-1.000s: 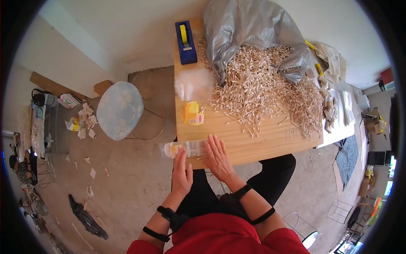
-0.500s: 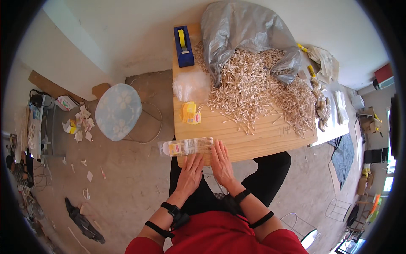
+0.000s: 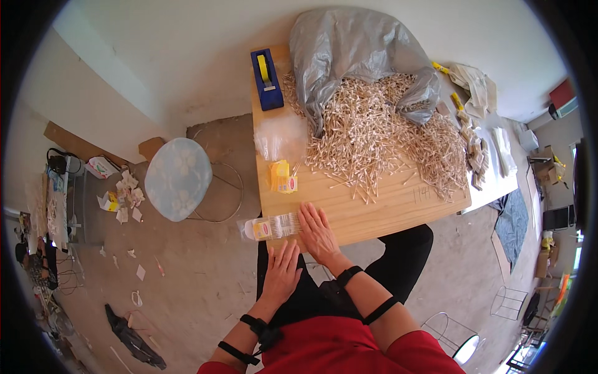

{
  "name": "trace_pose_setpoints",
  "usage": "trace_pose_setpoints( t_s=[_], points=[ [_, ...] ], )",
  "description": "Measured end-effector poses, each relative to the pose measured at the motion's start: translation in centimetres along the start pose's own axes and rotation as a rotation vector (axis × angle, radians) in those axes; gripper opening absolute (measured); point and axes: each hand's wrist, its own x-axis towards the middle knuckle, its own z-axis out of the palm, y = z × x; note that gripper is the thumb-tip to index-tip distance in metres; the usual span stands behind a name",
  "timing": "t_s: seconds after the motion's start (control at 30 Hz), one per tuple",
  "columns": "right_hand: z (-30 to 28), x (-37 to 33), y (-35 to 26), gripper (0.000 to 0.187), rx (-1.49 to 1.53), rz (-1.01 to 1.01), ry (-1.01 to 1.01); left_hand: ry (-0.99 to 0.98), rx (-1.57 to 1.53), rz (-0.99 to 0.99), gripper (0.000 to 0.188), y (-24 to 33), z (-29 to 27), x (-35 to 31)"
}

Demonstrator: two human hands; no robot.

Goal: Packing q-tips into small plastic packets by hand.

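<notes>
Near the table's front left corner lies a clear bag of cotton swabs (image 3: 283, 225), with a yellow and white card (image 3: 261, 230) at its left part. My right hand (image 3: 320, 237) lies flat, fingers outstretched, its fingertips against the right end of the swabs. My left hand (image 3: 282, 269) is at the table's front edge just below the bag, fingers stretched and holding nothing; whether its fingertips touch the bag I cannot tell. Farther back, a large heap of loose cotton swabs (image 3: 361, 137) spills from a grey plastic bag (image 3: 355, 40).
Along the table's left side are a blue tape dispenser (image 3: 268, 84), a stack of clear bags (image 3: 280, 137) and several yellow cards (image 3: 281, 176). A stool with a pale blue cover (image 3: 179, 179) stands left of the table. A white surface (image 3: 489, 193) adjoins at right.
My right hand has slid left against the swabs, and their right end now lies closer to the card. My left hand has drawn slightly back toward me. The view has shifted a little.
</notes>
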Motion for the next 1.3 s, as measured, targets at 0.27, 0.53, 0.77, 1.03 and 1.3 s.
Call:
trace_pose_setpoints(
  t_s=[0.27, 0.53, 0.77, 1.03, 1.3],
  points=[
    [0.1, 0.1, -0.2, 0.058, -0.025, -0.004, -0.009, -0.203, 0.207, -0.154, 0.110, -0.1, -0.7, 6.0],
    [-0.8, -0.2, 0.2, 0.053, 0.036, -0.032, 0.078, -0.304, 0.305, -0.177, 0.119, -0.2, 0.5, 6.8],
    [0.0, -0.1, 0.5, 0.051, 0.059, -0.056, 0.106, -0.186, 0.347, -0.177, 0.119, -1.0, 2.6, 6.0],
    [0.1, -0.2, 0.3, 0.052, 0.027, -0.055, 0.113, -0.182, 0.263, -0.207, 0.107, -0.8, 2.2, 6.3],
    [0.2, -0.3, 0.2, 0.055, -0.036, -0.009, 0.082, -0.165, 0.066, -0.312, 0.116, -2.4, -1.7, 2.9]
  ],
)
